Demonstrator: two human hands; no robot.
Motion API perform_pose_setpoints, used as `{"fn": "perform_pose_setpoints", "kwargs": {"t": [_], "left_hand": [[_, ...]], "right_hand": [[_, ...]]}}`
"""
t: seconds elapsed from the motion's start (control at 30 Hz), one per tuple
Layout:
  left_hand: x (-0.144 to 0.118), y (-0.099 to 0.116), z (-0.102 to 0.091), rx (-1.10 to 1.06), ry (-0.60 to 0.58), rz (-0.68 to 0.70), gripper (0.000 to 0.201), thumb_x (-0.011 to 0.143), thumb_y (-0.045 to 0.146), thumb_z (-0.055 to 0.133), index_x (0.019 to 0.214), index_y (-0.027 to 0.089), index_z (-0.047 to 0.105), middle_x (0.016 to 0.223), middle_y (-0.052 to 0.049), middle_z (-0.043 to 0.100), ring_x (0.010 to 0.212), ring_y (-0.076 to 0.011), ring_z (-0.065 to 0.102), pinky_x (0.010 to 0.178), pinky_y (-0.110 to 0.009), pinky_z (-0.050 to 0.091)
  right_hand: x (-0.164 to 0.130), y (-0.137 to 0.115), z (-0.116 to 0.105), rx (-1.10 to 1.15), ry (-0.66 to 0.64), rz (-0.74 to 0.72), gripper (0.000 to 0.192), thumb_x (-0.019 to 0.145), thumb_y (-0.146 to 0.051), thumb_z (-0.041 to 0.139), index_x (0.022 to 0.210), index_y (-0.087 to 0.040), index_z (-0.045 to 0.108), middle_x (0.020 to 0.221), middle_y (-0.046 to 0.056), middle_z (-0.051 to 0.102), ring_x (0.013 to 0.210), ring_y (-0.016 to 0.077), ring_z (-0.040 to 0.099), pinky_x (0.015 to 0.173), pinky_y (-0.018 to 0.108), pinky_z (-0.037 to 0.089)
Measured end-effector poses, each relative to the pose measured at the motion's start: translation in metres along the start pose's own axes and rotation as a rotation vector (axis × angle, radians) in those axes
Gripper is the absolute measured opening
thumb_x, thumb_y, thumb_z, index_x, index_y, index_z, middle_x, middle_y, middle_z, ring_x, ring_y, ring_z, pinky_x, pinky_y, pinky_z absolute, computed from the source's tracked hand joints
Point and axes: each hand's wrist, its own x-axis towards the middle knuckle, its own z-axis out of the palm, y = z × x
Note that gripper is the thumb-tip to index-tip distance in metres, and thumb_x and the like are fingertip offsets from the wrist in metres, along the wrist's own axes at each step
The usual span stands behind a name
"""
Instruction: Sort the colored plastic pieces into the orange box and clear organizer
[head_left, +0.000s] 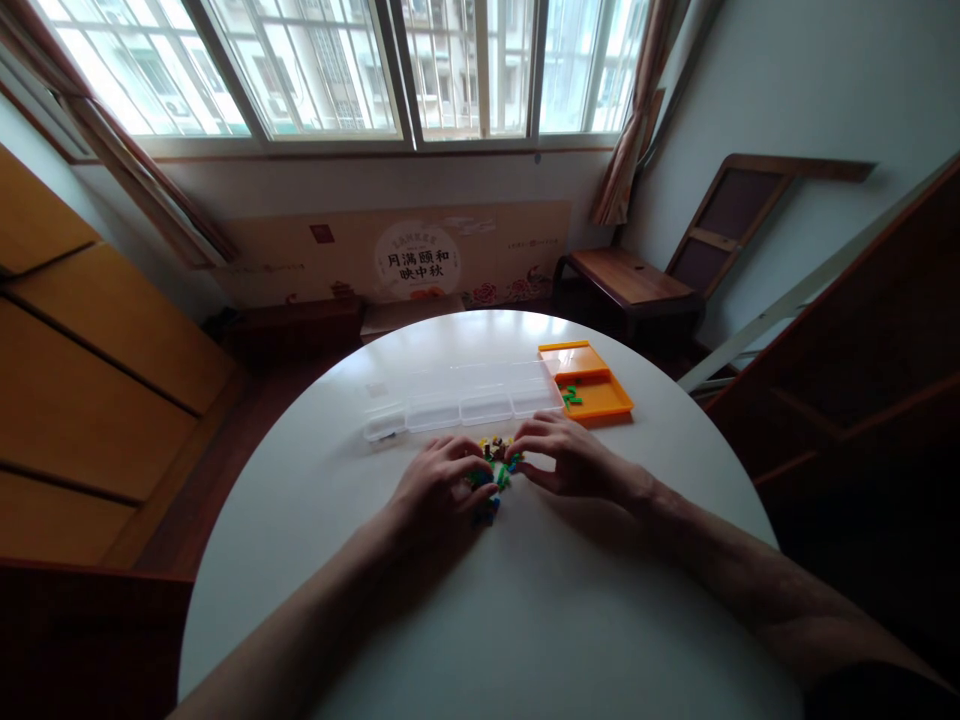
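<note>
A small pile of toy building bricks point(501, 478) in green, blue, yellow and brown lies on the white round table point(525, 600). My left hand point(439, 480) rests at the pile's left side, its fingers curved over green and blue bricks with a gap between thumb and index finger. From the right, my right hand point(566, 455) reaches in with thumb and index fingertips almost together at a small blue brick. The fingertips cover part of the pile. Just beyond the hands sits a clear plastic compartment box point(480, 400).
An orange tray point(615, 395) holding several green bricks stands right of the clear box, partly touching it or overlapping. Past the table's far edge are a wooden stool-like seat point(630, 275) and a printed cardboard panel point(517, 225) beneath the window.
</note>
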Motion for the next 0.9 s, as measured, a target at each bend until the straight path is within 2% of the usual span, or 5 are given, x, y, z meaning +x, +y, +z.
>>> {"fn": "perform_pose_setpoints", "kwargs": {"t": [0.27, 0.5, 0.63, 0.77, 0.9], "left_hand": [[-0.002, -0.005, -0.001, 0.033, 0.023, 0.057, 0.010, 0.103, 0.034, 0.077, 0.104, 0.026, 0.083, 0.106, -0.005, 0.079, 0.094, -0.0208, 0.074, 0.085, -0.036, 0.059], [-0.003, -0.010, -0.002, 0.094, 0.032, 0.090, 0.009, 0.104, 0.033, 0.077, 0.106, 0.026, 0.082, 0.107, -0.005, 0.080, 0.095, -0.0215, 0.075, 0.087, -0.037, 0.060], [-0.007, -0.017, -0.011, 0.120, 0.032, 0.118, 0.011, 0.104, 0.031, 0.076, 0.113, 0.027, 0.081, 0.108, -0.006, 0.080, 0.095, -0.0214, 0.075, 0.086, -0.036, 0.060], [-0.010, -0.023, -0.020, 0.139, 0.058, 0.094, 0.014, 0.103, 0.032, 0.076, 0.114, 0.026, 0.081, 0.108, -0.006, 0.080, 0.094, -0.0213, 0.075, 0.086, -0.036, 0.059], [-0.012, -0.026, -0.021, 0.163, 0.064, 0.071, 0.012, 0.102, 0.032, 0.075, 0.112, 0.026, 0.081, 0.108, -0.007, 0.080, 0.095, -0.0218, 0.074, 0.083, -0.035, 0.058]], "right_hand": [[-0.001, -0.009, 0.016, 0.083, -0.010, 0.004, 0.011, 0.104, -0.023, 0.076, 0.113, -0.030, 0.079, 0.111, 0.004, 0.077, 0.101, 0.0208, 0.069, 0.092, 0.037, 0.059], [0.001, -0.005, 0.015, 0.117, -0.039, 0.002, 0.008, 0.103, -0.023, 0.077, 0.109, -0.027, 0.076, 0.111, 0.004, 0.078, 0.101, 0.0209, 0.070, 0.093, 0.036, 0.058], [0.001, -0.005, 0.012, 0.132, -0.045, -0.007, 0.005, 0.106, -0.023, 0.073, 0.107, -0.028, 0.075, 0.110, 0.004, 0.081, 0.100, 0.0210, 0.072, 0.095, 0.037, 0.058], [0.001, -0.004, 0.005, 0.141, 0.014, 0.015, 0.008, 0.107, -0.021, 0.070, 0.107, -0.027, 0.074, 0.110, 0.003, 0.083, 0.100, 0.0213, 0.075, 0.097, 0.039, 0.058], [-0.003, 0.008, -0.004, 0.063, 0.130, 0.087, 0.006, 0.107, -0.022, 0.069, 0.104, -0.026, 0.074, 0.099, 0.003, 0.082, 0.092, 0.0223, 0.072, 0.090, 0.039, 0.058]]}}
